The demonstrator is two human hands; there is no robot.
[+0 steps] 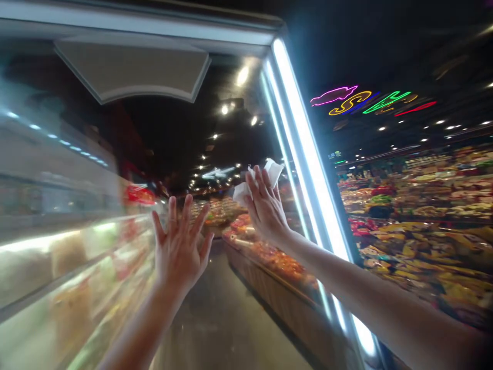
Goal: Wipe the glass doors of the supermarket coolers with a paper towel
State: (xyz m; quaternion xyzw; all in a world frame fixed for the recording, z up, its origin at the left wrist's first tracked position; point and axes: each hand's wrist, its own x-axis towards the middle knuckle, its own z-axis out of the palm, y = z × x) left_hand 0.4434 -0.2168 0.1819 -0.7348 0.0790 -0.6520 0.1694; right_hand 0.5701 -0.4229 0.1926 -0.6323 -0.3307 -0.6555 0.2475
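In the head view, my left hand (pixel 179 246) is raised with its fingers spread wide and nothing in it. It is held up to a large glossy pane (pixel 154 139); whether it touches the surface I cannot tell. To the right, my right hand (pixel 267 208) has a white tissue (pixel 274 172) under its fingers, pressed towards the pane near its lit right edge. The tissue is crumpled and sticks out past the fingertips on both sides.
Bright light strips (pixel 311 154) run down the pane's right side below a metal top frame (pixel 154 28). A pale curved panel (pixel 134 69) shows near the top. Shelves of packaged goods (pixel 419 252) stand at right. Aisle, shelves and ceiling lights appear blurred in the pane.
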